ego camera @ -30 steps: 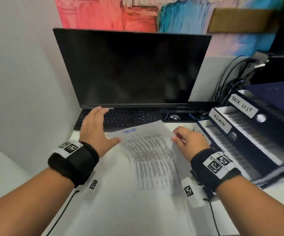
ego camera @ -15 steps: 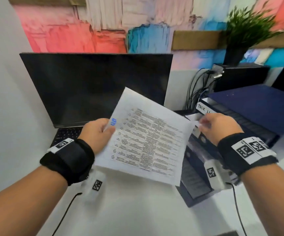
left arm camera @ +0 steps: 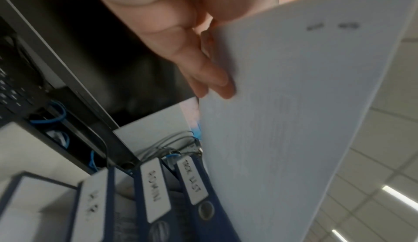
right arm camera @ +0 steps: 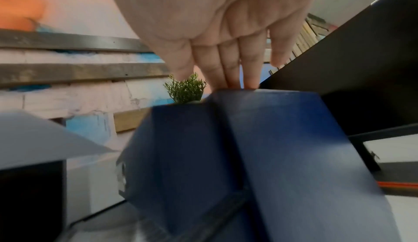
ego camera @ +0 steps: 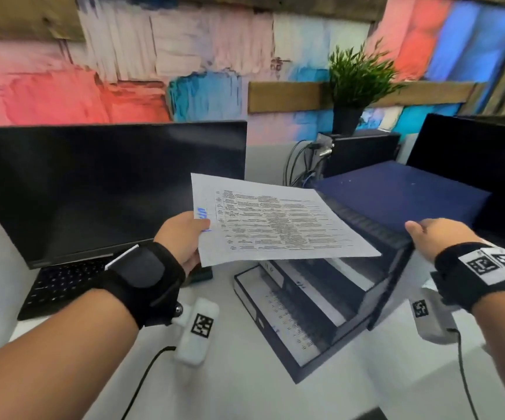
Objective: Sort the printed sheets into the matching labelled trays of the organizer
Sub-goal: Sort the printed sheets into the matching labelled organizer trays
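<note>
One sheet [ego camera: 271, 225] is in play, pinched at its left edge by the left hand [ego camera: 181, 237], thumb on top and fingers [left arm camera: 217, 83] beneath, and held nearly flat in the air above the organizer [ego camera: 397, 201]. Blue handwriting sits under the thumb, too hidden to read. The right hand [ego camera: 436, 237] holds nothing; its fingers [right arm camera: 228, 67] are straight, their tips touching or just over the organizer's dark blue top edge, seemingly to steady it. From the left wrist view, the tray fronts carry labels: "ADMIN" [left arm camera: 156, 190] and "TASK LIST" [left arm camera: 192, 179] can be read, a third is blurred. The lower trays already hold printed pages.

The step in hand appears to be carrying this sheet to its tray. Next, the leading edge likely needs lowering to the matching tray's opening and sliding in flat, with the left grip easing only once the tray carries the paper. Being limp and held on one side, the sheet could sag or catch on a tray lip.
</note>
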A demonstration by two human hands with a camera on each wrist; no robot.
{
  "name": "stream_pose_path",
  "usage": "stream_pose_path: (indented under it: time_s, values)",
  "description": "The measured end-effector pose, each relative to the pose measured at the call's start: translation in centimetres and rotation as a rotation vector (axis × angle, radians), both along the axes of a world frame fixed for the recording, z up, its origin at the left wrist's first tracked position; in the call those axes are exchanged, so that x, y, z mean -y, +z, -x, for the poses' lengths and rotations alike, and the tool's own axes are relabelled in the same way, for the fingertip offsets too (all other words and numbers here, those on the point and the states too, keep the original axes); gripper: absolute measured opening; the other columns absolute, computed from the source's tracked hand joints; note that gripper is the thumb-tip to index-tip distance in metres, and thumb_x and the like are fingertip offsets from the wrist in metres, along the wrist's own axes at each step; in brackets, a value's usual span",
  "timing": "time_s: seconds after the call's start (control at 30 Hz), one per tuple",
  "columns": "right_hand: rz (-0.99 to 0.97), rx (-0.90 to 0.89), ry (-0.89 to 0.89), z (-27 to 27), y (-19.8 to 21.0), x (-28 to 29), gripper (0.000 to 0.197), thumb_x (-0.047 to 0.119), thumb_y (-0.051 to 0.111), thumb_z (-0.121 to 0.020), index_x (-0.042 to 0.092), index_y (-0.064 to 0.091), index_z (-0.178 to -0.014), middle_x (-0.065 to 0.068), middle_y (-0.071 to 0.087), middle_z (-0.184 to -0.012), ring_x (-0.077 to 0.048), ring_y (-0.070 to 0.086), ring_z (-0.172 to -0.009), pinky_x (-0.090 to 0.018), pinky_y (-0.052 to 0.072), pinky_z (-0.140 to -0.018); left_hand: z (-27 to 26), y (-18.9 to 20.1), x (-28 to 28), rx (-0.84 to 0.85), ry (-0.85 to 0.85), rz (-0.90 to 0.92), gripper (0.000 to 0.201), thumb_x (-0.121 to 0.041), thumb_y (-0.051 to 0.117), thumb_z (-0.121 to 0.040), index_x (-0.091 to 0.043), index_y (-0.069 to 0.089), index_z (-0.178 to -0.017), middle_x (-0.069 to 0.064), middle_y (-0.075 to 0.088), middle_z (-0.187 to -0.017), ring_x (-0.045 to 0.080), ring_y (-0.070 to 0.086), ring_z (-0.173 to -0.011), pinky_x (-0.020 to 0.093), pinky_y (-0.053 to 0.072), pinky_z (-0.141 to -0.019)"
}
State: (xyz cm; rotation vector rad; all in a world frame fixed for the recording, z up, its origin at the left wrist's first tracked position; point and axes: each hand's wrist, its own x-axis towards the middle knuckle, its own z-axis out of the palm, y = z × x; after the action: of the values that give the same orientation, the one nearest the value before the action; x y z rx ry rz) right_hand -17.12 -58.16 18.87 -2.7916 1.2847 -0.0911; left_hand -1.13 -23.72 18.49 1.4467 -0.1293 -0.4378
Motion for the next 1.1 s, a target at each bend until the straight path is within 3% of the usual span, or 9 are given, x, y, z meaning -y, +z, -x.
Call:
stream_pose_path:
  time_s: [0.23, 0.5, 0.6, 0.73, 0.8, 0.87, 0.97, 1.03, 1.1]
  values:
    - [0.021, 0.004, 0.033, 1.1, -0.2, -0.1, 0.046, 0.035, 0.026, -0.102, 0.009, 0.058, -0.123, -0.016, 0.059, -0.124, -0.032, 0.053, -0.114, -0.035, 0.040, -0.092, 1.4, 2.2, 3.1, -0.134, -0.075, 0.230, 0.023, 0.001, 0.038, -0.096, -0.001, 0.055, -0.112, 0.013, 0.068, -0.098, 0.025, 0.067, -0.082, 0.027, 0.057, -0.050]
    - [-0.002, -0.016, 0.114, 1.8, -0.1, 0.0, 0.046, 0.034, 0.026, -0.102, 0.015, 0.043, -0.140, -0.003, 0.039, -0.148, -0.024, 0.039, -0.133, -0.029, 0.029, -0.106, 0.2, 3.6, 5.8, -0.118, -0.021, 0.274, 0.018, -0.002, 0.042, -0.096, 0.000, 0.058, -0.103, 0.016, 0.069, -0.103, 0.022, 0.072, -0.079, 0.027, 0.058, -0.057]
    - [-0.007, -0.004, 0.142, 2.0, -0.2, 0.1, 0.045, 0.034, 0.027, -0.102, 0.015, 0.043, -0.140, -0.001, 0.037, -0.149, -0.022, 0.038, -0.135, -0.028, 0.027, -0.107, -0.1, 3.2, 7.2, -0.085, -0.017, 0.255, 0.024, -0.004, 0.038, -0.098, -0.002, 0.053, -0.117, 0.012, 0.067, -0.110, 0.022, 0.070, -0.086, 0.027, 0.058, -0.059]
    - [-0.015, 0.000, 0.175, 2.3, -0.1, 0.2, 0.045, 0.033, 0.028, -0.102, 0.015, 0.043, -0.140, -0.001, 0.035, -0.150, -0.022, 0.038, -0.135, -0.028, 0.027, -0.107, 0.5, 2.2, 9.5, 0.017, 0.051, 0.162, 0.028, -0.002, 0.043, -0.096, -0.004, 0.047, -0.124, 0.015, 0.062, -0.117, 0.025, 0.067, -0.091, 0.028, 0.057, -0.054]
    - [-0.017, 0.002, 0.189, 2.5, -0.2, 0.3, 0.044, 0.034, 0.029, -0.102, 0.015, 0.043, -0.140, 0.000, 0.035, -0.150, -0.022, 0.038, -0.134, -0.029, 0.028, -0.107, 0.7, 1.5, 10.7, 0.078, 0.156, 0.045, 0.041, -0.004, 0.051, -0.093, -0.015, 0.037, -0.130, 0.011, 0.059, -0.115, 0.027, 0.066, -0.093, 0.031, 0.056, -0.054]
    - [-0.018, 0.005, 0.199, 2.6, -0.3, 0.4, 0.045, 0.035, 0.029, -0.102, 0.016, 0.042, -0.140, 0.001, 0.036, -0.150, -0.022, 0.038, -0.134, -0.029, 0.028, -0.108, 0.9, 1.0, 11.8, 0.165, 0.183, -0.059, 0.032, -0.005, 0.055, -0.091, -0.021, 0.044, -0.116, 0.013, 0.058, -0.114, 0.026, 0.065, -0.091, 0.030, 0.053, -0.056]
    - [-0.023, 0.012, 0.212, 2.7, -0.4, 0.7, 0.045, 0.035, 0.028, -0.102, 0.016, 0.043, -0.140, 0.001, 0.036, -0.150, -0.022, 0.039, -0.134, -0.029, 0.029, -0.108, 1.6, 0.6, 13.5, 0.175, 0.104, -0.076, 0.009, -0.006, 0.052, -0.093, -0.013, 0.058, -0.095, 0.023, 0.063, -0.112, 0.028, 0.067, -0.088, 0.026, 0.053, -0.057]
    - [-0.026, 0.006, 0.225, 2.8, -0.4, 0.7, 0.046, 0.034, 0.026, -0.102, 0.015, 0.042, -0.140, 0.000, 0.034, -0.151, -0.022, 0.039, -0.134, -0.030, 0.029, -0.108, 2.4, 0.5, 14.5, 0.099, 0.026, -0.018, 0.019, -0.005, 0.046, -0.095, -0.003, 0.062, -0.105, 0.031, 0.063, -0.105, 0.034, 0.068, -0.085, 0.027, 0.054, -0.064]
    - [-0.022, -0.001, 0.241, 2.9, -0.4, 0.7, 0.047, 0.034, 0.024, -0.103, 0.014, 0.040, -0.142, 0.000, 0.033, -0.152, -0.021, 0.037, -0.135, -0.029, 0.028, -0.108, 2.8, 0.1, 15.5, 0.119, -0.065, -0.116, 0.027, -0.007, 0.042, -0.097, -0.006, 0.061, -0.116, 0.023, 0.064, -0.109, 0.028, 0.065, -0.077, 0.031, 0.052, -0.071]
